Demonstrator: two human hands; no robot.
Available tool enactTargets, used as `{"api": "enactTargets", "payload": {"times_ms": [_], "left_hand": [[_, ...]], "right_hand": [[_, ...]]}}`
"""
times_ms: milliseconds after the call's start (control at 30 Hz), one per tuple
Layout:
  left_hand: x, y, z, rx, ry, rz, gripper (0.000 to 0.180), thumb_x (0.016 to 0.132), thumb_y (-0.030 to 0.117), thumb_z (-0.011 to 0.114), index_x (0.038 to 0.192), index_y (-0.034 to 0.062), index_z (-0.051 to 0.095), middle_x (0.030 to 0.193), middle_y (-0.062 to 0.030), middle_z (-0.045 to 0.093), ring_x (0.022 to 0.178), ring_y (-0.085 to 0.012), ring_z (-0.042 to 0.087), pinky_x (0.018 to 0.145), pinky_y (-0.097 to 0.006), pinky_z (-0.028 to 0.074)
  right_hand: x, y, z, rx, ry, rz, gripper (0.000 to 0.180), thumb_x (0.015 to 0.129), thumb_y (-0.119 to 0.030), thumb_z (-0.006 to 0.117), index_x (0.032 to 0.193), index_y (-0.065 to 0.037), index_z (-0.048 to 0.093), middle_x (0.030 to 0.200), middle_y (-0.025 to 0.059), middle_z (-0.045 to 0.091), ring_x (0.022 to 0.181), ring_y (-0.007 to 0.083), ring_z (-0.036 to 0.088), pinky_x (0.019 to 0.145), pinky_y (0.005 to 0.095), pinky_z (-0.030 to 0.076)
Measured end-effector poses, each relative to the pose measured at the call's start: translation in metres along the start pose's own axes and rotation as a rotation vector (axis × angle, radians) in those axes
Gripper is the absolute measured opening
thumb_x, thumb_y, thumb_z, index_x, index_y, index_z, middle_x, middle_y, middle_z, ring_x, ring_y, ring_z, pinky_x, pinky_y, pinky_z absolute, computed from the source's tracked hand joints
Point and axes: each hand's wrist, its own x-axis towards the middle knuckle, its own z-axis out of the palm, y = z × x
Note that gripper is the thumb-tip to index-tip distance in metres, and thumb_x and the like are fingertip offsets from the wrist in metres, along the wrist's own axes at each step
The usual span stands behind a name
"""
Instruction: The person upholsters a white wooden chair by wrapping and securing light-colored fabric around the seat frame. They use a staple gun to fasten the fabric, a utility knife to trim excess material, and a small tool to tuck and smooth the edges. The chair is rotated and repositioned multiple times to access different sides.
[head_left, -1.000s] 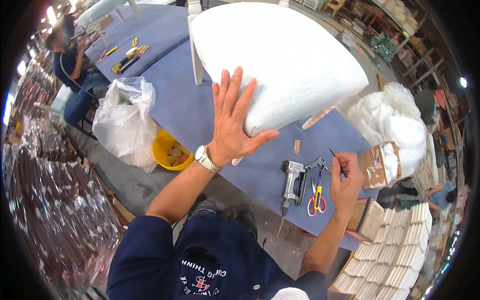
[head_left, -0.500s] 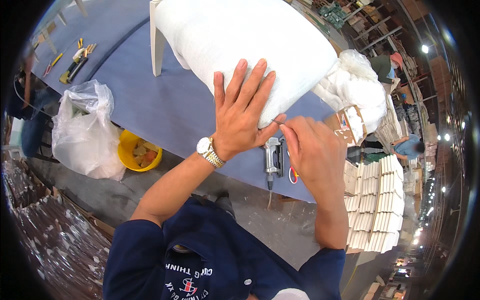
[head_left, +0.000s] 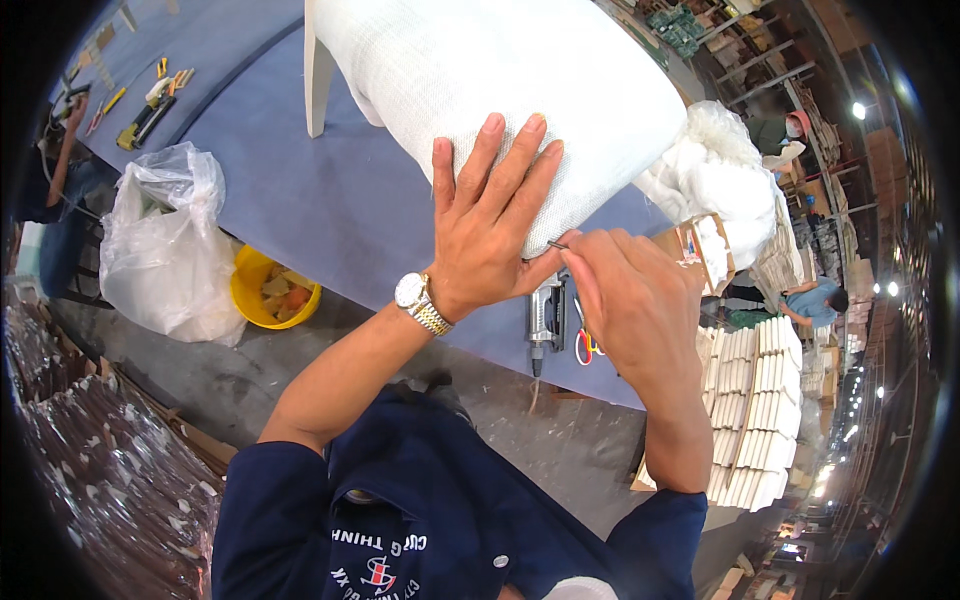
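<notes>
A white fabric-covered chair part (head_left: pixel 500 60), padded and rounded, lies on the blue-grey table covering (head_left: pixel 290 220), with a pale leg (head_left: pixel 318 90) at its left. My left hand (head_left: pixel 490 225) is spread flat on the fabric near its lower corner, fingers apart. At that corner my right hand (head_left: pixel 635 300) pinches a thin dark metal pin-like tool (head_left: pixel 556 245), its tip against the fabric edge beside my left thumb. Most of the tool is hidden in my fingers. Just below lie a silver air stapler (head_left: pixel 541 312) and red-handled scissors (head_left: pixel 584 347), partly covered by my right hand.
To the left are a clear plastic bag (head_left: pixel 165 250), a yellow bucket (head_left: pixel 240 300) of scraps, and hand tools (head_left: pixel 148 120). White stuffing (head_left: pixel 725 160), an open carton (head_left: pixel 715 250) and stacked pale slats (head_left: pixel 755 410) stand at right. Other people work farther off.
Both hands keep nearly the same place on the fabric corner. The view has shifted slightly, and another person's arm now shows at the far left edge.
</notes>
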Motion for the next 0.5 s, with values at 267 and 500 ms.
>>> {"api": "enactTargets", "payload": {"times_ms": [267, 500], "left_hand": [[-0.002, 0.003, 0.010, 0.014, 0.091, -0.003, 0.067, 0.090, 0.052, 0.067, 0.138, 0.0061, 0.065, 0.155, -0.0103, 0.054, 0.152, -0.0342, 0.036, 0.127, -0.057, 0.001], [-0.003, -0.004, 0.011, 0.015, 0.094, 0.090, 0.064, 0.089, 0.054, 0.070, 0.137, 0.0115, 0.067, 0.152, -0.0079, 0.056, 0.149, -0.0348, 0.039, 0.127, -0.058, 0.002]], "right_hand": [[-0.006, -0.013, 0.006, 0.240, 0.043, 0.142, 0.010, 0.090, -0.008, 0.073, 0.095, -0.008, 0.064, 0.081, 0.0074, 0.067, 0.066, 0.0269, 0.065, 0.057, 0.0384, 0.049], [-0.020, -0.018, 0.030, 0.439, 0.201, 0.302, 0.010, 0.091, -0.006, 0.075, 0.092, -0.005, 0.065, 0.079, 0.0088, 0.069, 0.062, 0.0230, 0.066, 0.056, 0.0339, 0.048]]}}
